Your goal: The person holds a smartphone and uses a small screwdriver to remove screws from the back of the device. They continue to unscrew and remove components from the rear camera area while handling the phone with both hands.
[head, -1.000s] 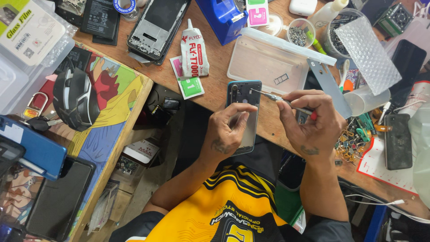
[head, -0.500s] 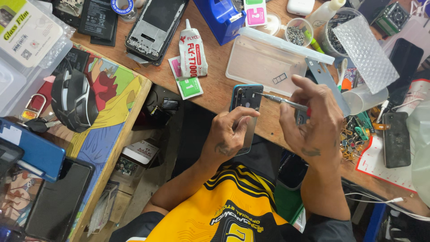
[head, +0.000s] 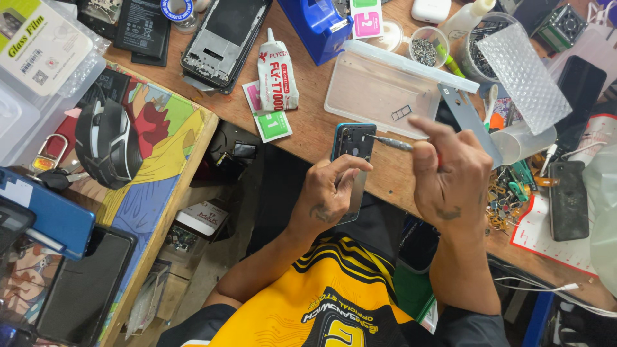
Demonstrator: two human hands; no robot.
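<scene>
My left hand grips an opened phone with a blue rim, its inner side facing up, held just over the near edge of the wooden bench. My right hand holds a small screwdriver with a metal shaft and a red handle mostly hidden in the fingers. The tip touches the upper right corner of the phone's inside. A clear plastic lid lies just beyond the phone.
A glue tube, wipe packets, a stripped phone frame, a blue box and a cup of screws crowd the bench. A dark phone lies right. A black mouse sits on the left table.
The phone and both hands stay at the bench edge. My right hand has turned slightly on the screwdriver, with the tip kept at the phone's upper corner.
</scene>
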